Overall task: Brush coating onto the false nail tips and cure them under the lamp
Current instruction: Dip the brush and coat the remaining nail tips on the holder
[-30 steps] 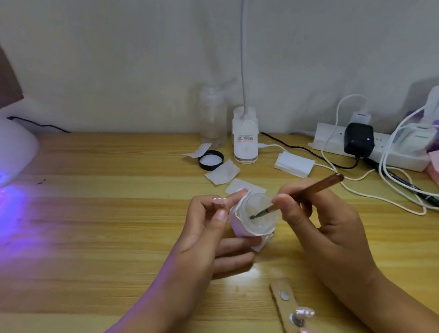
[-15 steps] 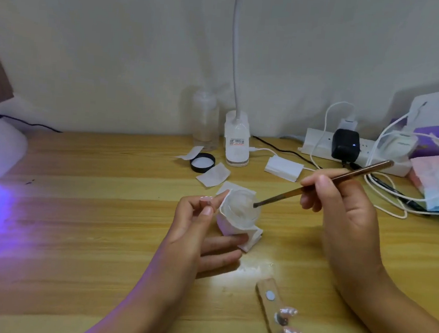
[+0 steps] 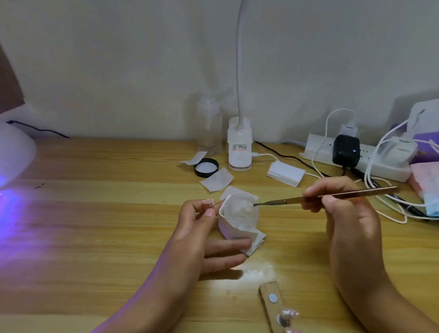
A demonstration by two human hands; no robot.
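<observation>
Right fingers [image 3: 317, 187] pinch brush [image 3: 356, 194] (over jar [image 3: 241, 208]).

The right hand [image 3: 346, 220] now sits farther right, drawn back from the jar [image 3: 239, 212] — the brush [image 3: 343, 195] lies flatter, its tip out of the jar's contents and at the right rim.

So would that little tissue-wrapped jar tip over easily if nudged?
Probably not: the jar looks squat and wide. It seems light, since the left hand steadies it with fingertips. The tissue wrap likely stops slipping.
</observation>
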